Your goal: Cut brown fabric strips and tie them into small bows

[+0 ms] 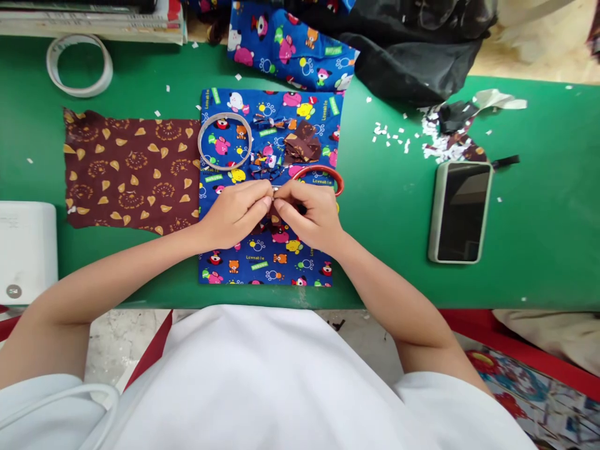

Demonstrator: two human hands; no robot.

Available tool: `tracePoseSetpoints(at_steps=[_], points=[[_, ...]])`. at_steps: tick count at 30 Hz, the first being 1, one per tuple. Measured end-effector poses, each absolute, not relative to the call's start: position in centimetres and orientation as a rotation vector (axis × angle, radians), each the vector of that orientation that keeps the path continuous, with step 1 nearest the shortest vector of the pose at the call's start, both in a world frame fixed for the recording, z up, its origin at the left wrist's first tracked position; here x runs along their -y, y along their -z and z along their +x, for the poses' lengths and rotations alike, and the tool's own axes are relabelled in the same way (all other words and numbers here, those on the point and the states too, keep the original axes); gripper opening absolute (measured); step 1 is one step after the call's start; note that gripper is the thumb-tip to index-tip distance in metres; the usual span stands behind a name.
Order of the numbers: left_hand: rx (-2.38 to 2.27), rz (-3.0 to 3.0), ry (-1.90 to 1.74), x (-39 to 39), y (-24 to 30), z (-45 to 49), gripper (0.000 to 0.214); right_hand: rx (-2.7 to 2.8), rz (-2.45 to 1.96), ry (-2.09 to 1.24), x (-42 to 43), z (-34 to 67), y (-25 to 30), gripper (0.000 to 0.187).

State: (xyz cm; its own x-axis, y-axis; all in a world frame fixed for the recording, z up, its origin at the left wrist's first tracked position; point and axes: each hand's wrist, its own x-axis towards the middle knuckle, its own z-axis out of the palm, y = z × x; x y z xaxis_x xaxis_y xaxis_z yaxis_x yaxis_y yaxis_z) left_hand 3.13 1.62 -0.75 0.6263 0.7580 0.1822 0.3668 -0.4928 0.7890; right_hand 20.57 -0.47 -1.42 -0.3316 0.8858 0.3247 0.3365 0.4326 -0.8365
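My left hand (241, 214) and my right hand (312, 215) meet fingertip to fingertip over a blue cartoon-print cloth (262, 272). Both are closed in a pinch on a small brown cloth piece (274, 219), which shows just below the fingers; its upper part is hidden. A red loop (338, 181), partly covered by my right hand, lies right behind it. Beyond the fingers rest a brown cloth bow (302, 142) and two small blue printed cloth bows (266, 164). A thin pale ring (201, 140) lies on the blue cloth's left side.
Brown leaf-print cloth (135, 169) lies left on the green table (384, 231). A tape roll (107, 72), stacked books (140, 28) and a white device (28, 250) are further left. On the right are a phone (462, 212), white paper bits (435, 140) and black fabric (412, 69).
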Motion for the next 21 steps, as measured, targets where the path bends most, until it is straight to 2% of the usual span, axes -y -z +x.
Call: tracePoseSetpoints(at_steps=[13,21], points=[[-0.902,2.121,-0.701,-1.54,0.89,3.20,0.020,1.901,-1.058,-0.825,0.56,20.69,1.44,0.014],[-0.967,1.988,-0.726,-1.60,0.73,3.15,0.018,1.824,-1.097,-0.918,0.58,20.72,1.34,0.015]])
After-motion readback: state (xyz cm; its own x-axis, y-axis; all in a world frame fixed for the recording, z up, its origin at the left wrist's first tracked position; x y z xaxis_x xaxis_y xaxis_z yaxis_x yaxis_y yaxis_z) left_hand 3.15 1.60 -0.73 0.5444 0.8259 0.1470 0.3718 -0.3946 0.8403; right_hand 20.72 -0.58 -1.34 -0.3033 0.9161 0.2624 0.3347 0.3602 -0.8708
